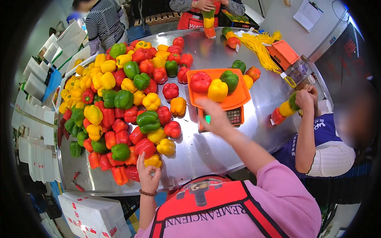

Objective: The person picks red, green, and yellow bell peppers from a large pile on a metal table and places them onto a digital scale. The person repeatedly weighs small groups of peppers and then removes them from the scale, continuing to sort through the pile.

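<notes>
Head view: left hand [147, 177] is resting at the near edge of the round steel table [206, 154], fingers loosely spread beside a yellow bell pepper [152, 160]; right hand [212, 115], fingers spread, is reaching to the orange-trayed weighing scale [219, 95] holding three peppers; weighing step apparently underway; next move likely needs adjusting the load.

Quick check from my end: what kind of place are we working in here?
Probably a produce packing room: a steel table heaped with bell peppers, a scale with an orange tray holding three peppers, and co-workers bundling peppers alongside. The right hand reaches toward the scale.
</notes>
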Motion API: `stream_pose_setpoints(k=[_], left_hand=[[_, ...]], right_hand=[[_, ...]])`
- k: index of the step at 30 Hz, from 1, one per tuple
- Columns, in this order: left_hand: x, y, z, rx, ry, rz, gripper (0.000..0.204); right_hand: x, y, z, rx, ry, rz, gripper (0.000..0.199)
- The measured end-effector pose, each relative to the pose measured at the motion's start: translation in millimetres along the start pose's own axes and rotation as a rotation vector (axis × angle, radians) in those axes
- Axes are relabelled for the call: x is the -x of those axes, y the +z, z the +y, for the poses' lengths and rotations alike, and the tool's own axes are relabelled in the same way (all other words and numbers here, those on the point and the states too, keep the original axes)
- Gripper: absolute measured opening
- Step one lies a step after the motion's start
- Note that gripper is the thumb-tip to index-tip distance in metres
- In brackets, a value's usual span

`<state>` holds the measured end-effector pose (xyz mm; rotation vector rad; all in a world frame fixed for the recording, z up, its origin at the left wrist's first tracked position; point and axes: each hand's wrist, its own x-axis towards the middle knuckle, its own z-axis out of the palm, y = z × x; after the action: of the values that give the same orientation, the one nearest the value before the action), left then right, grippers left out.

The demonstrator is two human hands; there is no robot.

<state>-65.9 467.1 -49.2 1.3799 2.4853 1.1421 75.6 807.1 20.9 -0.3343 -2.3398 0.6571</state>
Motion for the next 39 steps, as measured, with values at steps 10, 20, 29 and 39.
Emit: stream_pose_setpoints(k=[10, 20, 29, 39], left_hand=[[-3.4, -0.1, 14.2, 0.074, -0.122, -0.039, 0.062], [-0.7, -17.7, 1.7, 0.149, -0.237, 0.133, 0.045], [-38.5, -35.6, -22.8, 0.078, -0.131, 0.390, 0.029], [-61.6, -20.2, -8.0, 0.049, -0.103, 0.149, 0.091]], right_hand=[[-113.6, 3.8, 64.0, 0.855, 0.267, -0.548, 0.077], [-73.8, -27.7, 39.9, 0.340, 0.016, -0.025, 0.056], [82.6, 0.6, 2.7, -0.294, 0.405, -0.365, 0.025], [162.0, 21.0, -20.2, -0.254, 0.465, -0.523, 0.018]])
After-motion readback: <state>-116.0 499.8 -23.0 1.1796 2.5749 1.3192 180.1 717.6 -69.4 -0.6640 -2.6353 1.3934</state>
